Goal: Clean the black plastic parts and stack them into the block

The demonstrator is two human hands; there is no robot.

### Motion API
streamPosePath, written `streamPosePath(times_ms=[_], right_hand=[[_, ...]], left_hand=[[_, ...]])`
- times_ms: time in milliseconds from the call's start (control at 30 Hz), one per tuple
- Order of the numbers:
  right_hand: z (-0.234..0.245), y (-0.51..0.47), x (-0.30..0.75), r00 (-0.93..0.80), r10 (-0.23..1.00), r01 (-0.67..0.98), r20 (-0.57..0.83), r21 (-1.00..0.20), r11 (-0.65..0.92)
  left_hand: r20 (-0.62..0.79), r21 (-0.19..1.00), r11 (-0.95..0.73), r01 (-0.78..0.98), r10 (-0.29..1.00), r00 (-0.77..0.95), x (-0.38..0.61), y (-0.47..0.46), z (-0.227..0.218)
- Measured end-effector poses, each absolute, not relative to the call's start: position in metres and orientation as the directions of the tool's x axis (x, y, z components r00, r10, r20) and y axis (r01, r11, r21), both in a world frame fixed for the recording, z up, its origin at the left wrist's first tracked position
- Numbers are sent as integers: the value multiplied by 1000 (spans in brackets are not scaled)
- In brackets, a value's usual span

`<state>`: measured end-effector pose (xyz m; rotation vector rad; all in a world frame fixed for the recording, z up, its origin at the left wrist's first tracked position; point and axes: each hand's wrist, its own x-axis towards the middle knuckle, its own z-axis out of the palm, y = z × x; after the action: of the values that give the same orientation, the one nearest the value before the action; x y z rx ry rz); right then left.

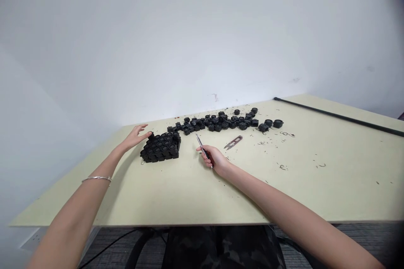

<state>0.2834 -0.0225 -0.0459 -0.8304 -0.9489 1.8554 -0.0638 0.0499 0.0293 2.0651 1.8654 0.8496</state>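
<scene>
My left hand (135,137) rests with its fingers apart against the left side of a compact block of black plastic cylindrical parts (160,147), packed together in rows. My right hand (215,159) grips a pair of slim metal tweezers (201,145) with a dark lower end, their tips pointing up and to the left. A pair of metal thread snips (232,142) lies just beyond my right hand. Farther back, a loose band of similar black parts (221,122) spreads across the table.
The pale green tabletop (189,193) is strewn with small dark clippings (284,167) on the right. A long black rod (341,117) runs along its far right edge. White walls rise behind, and a bracelet (96,179) circles my left wrist.
</scene>
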Motion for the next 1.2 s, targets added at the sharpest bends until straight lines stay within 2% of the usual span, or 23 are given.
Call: streamPosePath(times_ms=[100, 167, 233, 333, 433, 567, 733, 867, 1033, 1200], right_hand=[[-45, -25, 282, -409, 898, -391, -164, -857, -334], [-44, -26, 281, -417, 894, -391, -162, -857, -337], [-44, -27, 280, -419, 892, -386, -168, -856, -343], [-44, -27, 278, -420, 891, -386, -173, -854, -348], [-46, -26, 278, -423, 890, -392, -169, -852, -348], [-46, -26, 278, -423, 890, -388, -170, -853, -348], [-43, -27, 279, -420, 890, -382, -175, -856, -348], [-43, -28, 279, -423, 890, -381, -171, -858, -346], [-43, -28, 280, -423, 888, -376, -178, -858, -351], [-43, -28, 279, -423, 889, -376, -174, -859, -347]], left_hand=[[259, 587, -146, 796, 966, -14, -65, 45, 27], [264, 679, -132, 722, 962, -73, -65, 42, 16], [240, 804, -119, 583, 961, -135, -64, 40, 3], [122, 953, -52, 300, 968, -221, -58, 37, -14], [15, 997, 2, 82, 979, -204, -50, 36, -21], [-35, 997, 21, -73, 982, -187, -44, 36, -22], [-51, 992, 24, -122, 975, -216, -45, 36, -23], [-48, 995, 27, -97, 973, -224, -46, 36, -24], [-28, 999, 23, -25, 976, -214, -46, 44, -21], [25, 990, 22, 141, 946, -324, -47, 53, -18]])
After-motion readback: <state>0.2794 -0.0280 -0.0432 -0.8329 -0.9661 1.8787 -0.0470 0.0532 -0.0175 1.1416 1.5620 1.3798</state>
